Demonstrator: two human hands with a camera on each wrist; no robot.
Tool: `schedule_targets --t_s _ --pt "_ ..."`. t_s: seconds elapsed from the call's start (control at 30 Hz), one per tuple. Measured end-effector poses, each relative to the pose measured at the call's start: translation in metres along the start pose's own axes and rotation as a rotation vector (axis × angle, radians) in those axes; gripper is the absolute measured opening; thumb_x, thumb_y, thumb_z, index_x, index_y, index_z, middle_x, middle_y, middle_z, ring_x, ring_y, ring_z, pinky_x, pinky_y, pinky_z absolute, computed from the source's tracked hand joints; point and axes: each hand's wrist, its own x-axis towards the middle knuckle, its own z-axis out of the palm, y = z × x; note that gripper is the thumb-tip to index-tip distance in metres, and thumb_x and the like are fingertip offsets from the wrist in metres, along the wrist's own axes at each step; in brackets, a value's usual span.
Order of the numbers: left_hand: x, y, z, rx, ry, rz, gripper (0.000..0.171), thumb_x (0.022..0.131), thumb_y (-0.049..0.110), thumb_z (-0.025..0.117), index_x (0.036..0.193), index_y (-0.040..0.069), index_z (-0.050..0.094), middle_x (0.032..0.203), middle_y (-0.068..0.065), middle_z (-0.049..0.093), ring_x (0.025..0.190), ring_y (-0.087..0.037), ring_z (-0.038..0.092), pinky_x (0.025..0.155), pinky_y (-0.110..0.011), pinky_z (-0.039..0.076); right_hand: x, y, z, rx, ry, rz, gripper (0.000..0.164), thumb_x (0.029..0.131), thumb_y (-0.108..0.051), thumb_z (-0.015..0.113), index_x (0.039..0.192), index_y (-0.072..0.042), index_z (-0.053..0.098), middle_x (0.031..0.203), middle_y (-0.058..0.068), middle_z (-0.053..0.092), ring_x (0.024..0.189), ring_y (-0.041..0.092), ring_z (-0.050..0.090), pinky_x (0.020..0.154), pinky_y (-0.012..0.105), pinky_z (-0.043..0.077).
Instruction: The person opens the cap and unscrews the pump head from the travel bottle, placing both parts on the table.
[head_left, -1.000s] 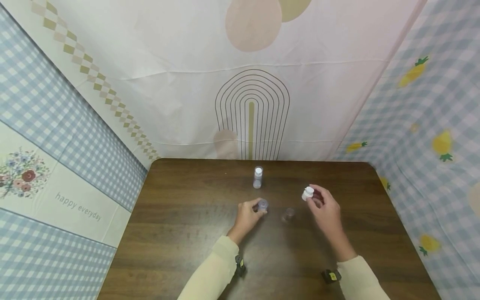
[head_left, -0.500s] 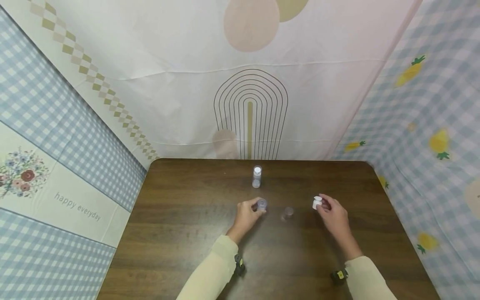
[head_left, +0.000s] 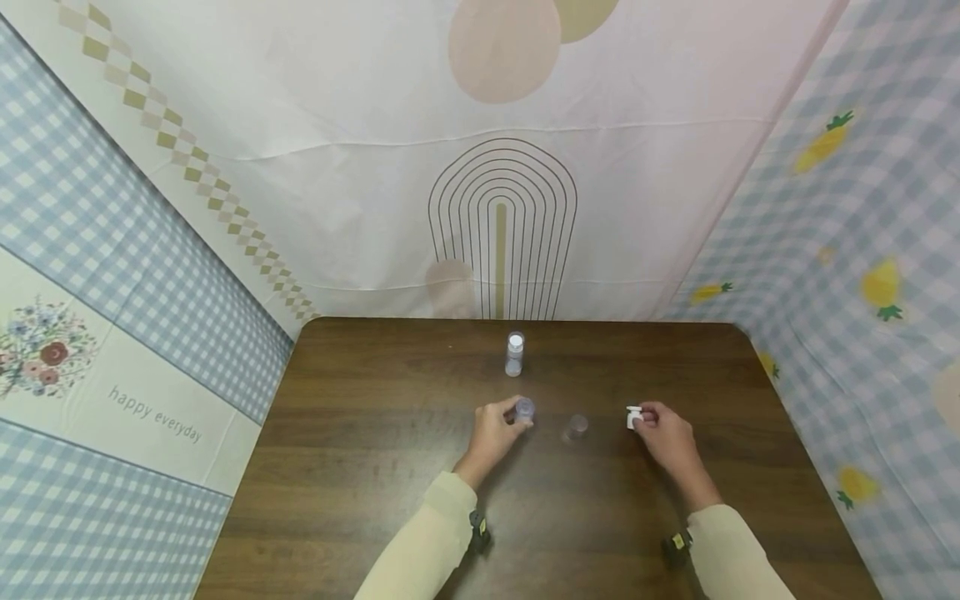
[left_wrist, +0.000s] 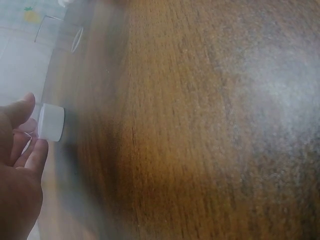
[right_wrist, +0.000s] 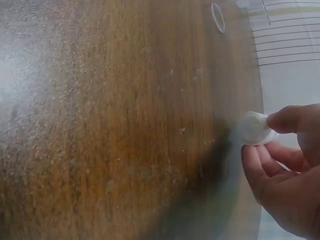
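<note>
While the left hand (head_left: 495, 427) grips a clear container (head_left: 524, 409) and the right hand (head_left: 669, 437) pinches a white bottle (head_left: 633, 421) farther right, I see a clear cup (head_left: 577, 427) between them (faint against the brown table (head_left: 390, 400)) and, on the far side, a white-topped tube (head_left: 514, 358).

Capped bottle (head_left: 514, 356) at back centre of table (head_left: 360, 433), cloth backdrop (head_left: 360, 208) directly behind. Bottle body (head_left: 525, 410) in left hand (head_left: 491, 430), in front of capped bottle. Loose cap (head_left: 577, 427) on table, right of bottle body, between the hands. Pump head (head_left: 634, 418) in right hand (head_left: 671, 440), right of loose cap. Checked cloths flank table: left cloth (head_left: 165, 275), right cloth (head_left: 832, 275).
</note>
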Motion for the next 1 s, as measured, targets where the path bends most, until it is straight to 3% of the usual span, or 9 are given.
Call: schedule_targets --t_s 0.43,1.0 --pt "-0.0019 0.0013 0.0007 -0.013 0.001 -0.005 0.035 0.079 0.003 0.087 0.113 0.005 0.077 0.106 -0.013 0.079 0.099 -0.024 0.076 0.083 -0.028 0.062 0.0071 0.0 -0.0017 -0.071 -0.125 0.042 0.044 0.099 -0.023 0.057 0.127 0.011 0.064 0.11 0.023 0.073 0.094 0.032 0.064 0.081 0.044 0.052" --pt "-0.0026 0.0007 0.0007 -0.035 0.0 -0.015 0.037 0.081 0.0 0.084 0.116 0.003 0.076 0.11 -0.015 0.078 0.102 -0.025 0.075 0.086 -0.03 0.062 0.0095 -0.0041 0.0006 -0.048 -0.158 0.08 0.05 0.1 -0.028 0.057 0.131 0.011 0.061 0.121 0.027 0.07 0.103 0.035 0.065 0.089 0.051 0.053"
